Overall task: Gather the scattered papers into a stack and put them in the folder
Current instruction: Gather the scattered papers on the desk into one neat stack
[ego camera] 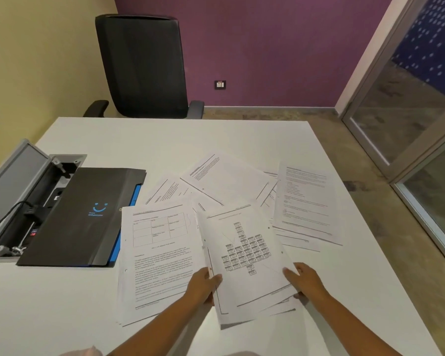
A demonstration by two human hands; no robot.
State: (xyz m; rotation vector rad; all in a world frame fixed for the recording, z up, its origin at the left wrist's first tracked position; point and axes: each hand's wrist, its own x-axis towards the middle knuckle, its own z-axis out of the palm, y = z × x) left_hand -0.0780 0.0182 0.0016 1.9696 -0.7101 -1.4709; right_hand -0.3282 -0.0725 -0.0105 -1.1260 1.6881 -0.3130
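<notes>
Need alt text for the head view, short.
Both hands, left and right, grip a small stack of papers topped by a chart page, over a white table strewn with loose sheets. A closed black folder lies at left.

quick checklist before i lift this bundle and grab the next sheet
1. Left hand grips the held bundle: ok.
2. Right hand grips its other edge: ok.
3. Bundle edges squared: not ok, lower sheets fan out.
4. Table sheet beside it free to take: ok.
5. Far loose sheets gathered: not ok.
6. Black folder open: not ok, its cover lies closed.
</notes>
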